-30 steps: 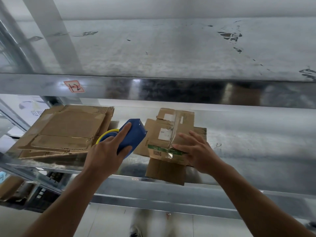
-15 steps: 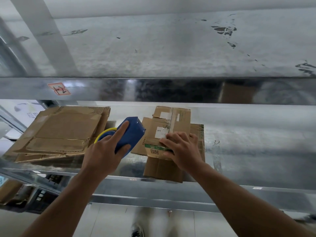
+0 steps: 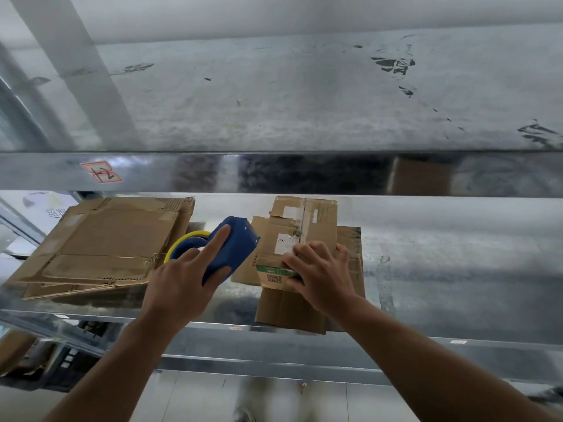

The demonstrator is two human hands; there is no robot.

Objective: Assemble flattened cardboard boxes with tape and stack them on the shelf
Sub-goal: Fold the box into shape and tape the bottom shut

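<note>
A small flattened cardboard box (image 3: 304, 220) with white labels and a green strip lies on the metal shelf (image 3: 441, 284), its near flap hanging over the front edge. My right hand (image 3: 320, 275) lies on top of it, fingers curled over the label and the green strip. My left hand (image 3: 185, 281) grips a blue tape dispenser (image 3: 234, 248) with a yellow-rimmed roll, index finger stretched along its top. The dispenser sits just left of the small box.
A pile of larger flattened cardboard boxes (image 3: 106, 248) lies on the shelf at the left. The upper shelf beam (image 3: 274, 172) crosses overhead, carrying a red-marked label (image 3: 100, 172). To the right of the small box the shelf surface is bare metal. Floor shows below.
My right hand has slid from the small box's right side onto its top and its fingers have curled there. The left hand and dispenser hold their place.
</note>
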